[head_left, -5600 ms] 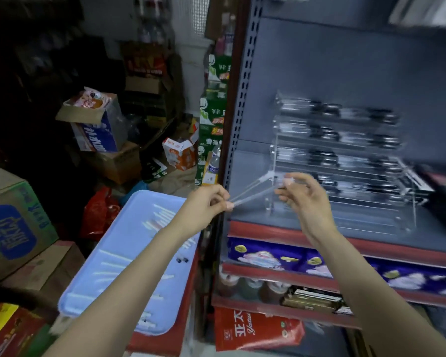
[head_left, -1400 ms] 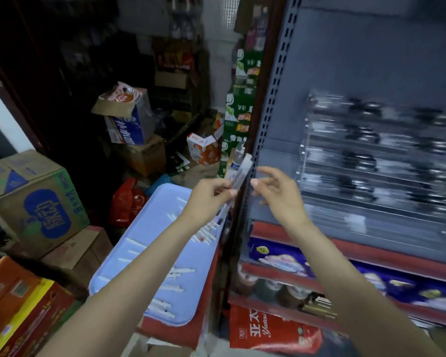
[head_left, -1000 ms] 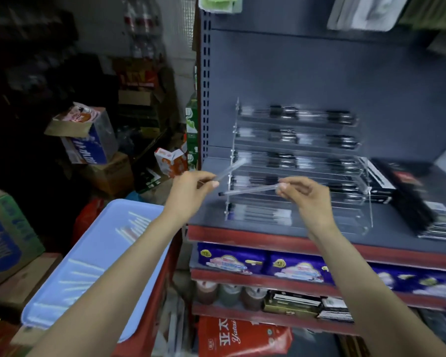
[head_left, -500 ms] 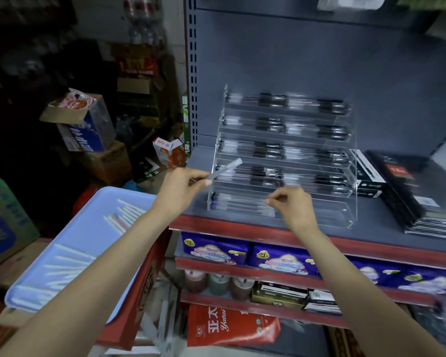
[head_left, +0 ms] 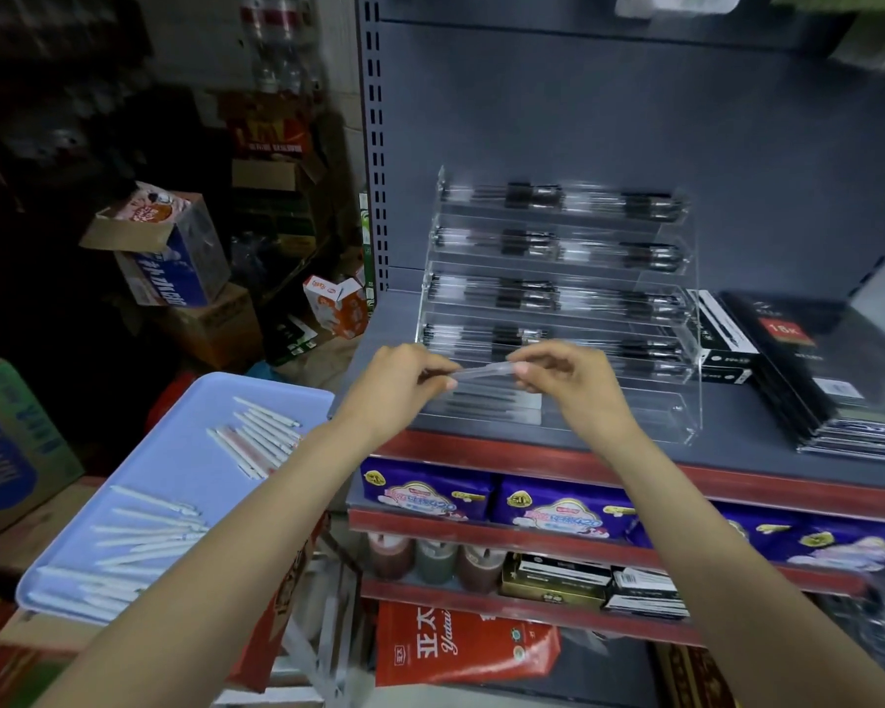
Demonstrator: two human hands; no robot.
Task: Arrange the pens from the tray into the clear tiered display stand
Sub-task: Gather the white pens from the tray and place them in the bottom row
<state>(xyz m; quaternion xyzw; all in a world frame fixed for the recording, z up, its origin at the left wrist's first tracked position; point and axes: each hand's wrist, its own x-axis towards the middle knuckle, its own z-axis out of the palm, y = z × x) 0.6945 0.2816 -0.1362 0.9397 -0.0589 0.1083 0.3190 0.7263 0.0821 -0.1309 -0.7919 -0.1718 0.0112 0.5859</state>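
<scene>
Your left hand (head_left: 397, 383) and right hand (head_left: 565, 380) pinch 1 pen (head_left: 484, 371) by its ends; it looks light, stiff, slippery, stand (head_left: 683, 319) at 12 o'clock.

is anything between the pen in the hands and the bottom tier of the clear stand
Nothing visible. Both hands, left and right, pinch the pen just in front of the stand; its lowest tier, open at the front, already has pens at its left end.

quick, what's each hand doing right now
Left hand: fingers pinch one end of a pen.
Right hand: fingers pinch the other end of the same pen.
</scene>
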